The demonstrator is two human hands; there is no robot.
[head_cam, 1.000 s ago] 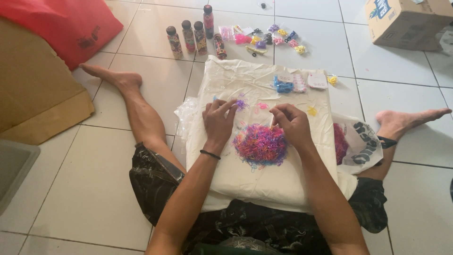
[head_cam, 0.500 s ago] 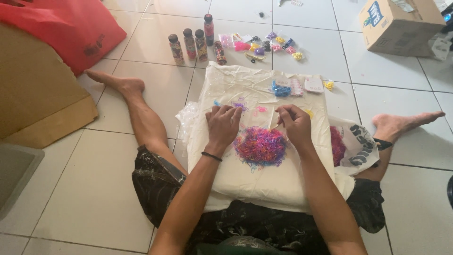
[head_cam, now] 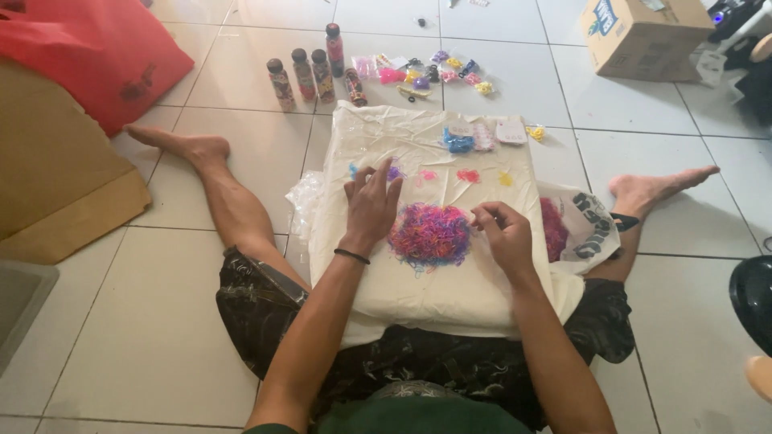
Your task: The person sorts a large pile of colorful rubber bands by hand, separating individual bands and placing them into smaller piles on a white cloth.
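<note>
Setting: a person sits on a white tiled floor (head_cam: 137, 321) with bare legs spread, seen from above; a cream cloth-covered cushion (head_cam: 434, 281) rests on the lap at the centre of the frame.
Elastic bands: a heap of tiny pink, purple and orange elastic bands (head_cam: 430, 235) lies in the middle of the cushion, between the two hands.
Left hand: the left hand (head_cam: 370, 202) lies palm down on the cushion just left of the heap, fingers spread wide and pointing to the top of the frame, holding nothing; a dark band circles its wrist.
Right hand: the right hand (head_cam: 503, 233) sits just right of the heap, fingers curled in narrow toward the thumb; whether they pinch a band cannot be told.
Sorted piles: above the hands, a row of small piles by colour, blue (head_cam: 352, 170), purple (head_cam: 394, 173), pink (head_cam: 469, 175) and yellow (head_cam: 505, 178).
Upper cushion edge: small packets (head_cam: 482, 135), one with blue contents.
Right of cushion: a printed plastic bag (head_cam: 587, 229) holding more pink bands.
Top of frame: patterned bottles (head_cam: 310, 74) with dark caps, beside small bags of coloured bits (head_cam: 434, 72).
Upper right: a cardboard box (head_cam: 643, 36).
Upper left: a red bag (head_cam: 96, 56) over brown cardboard (head_cam: 56, 185).
</note>
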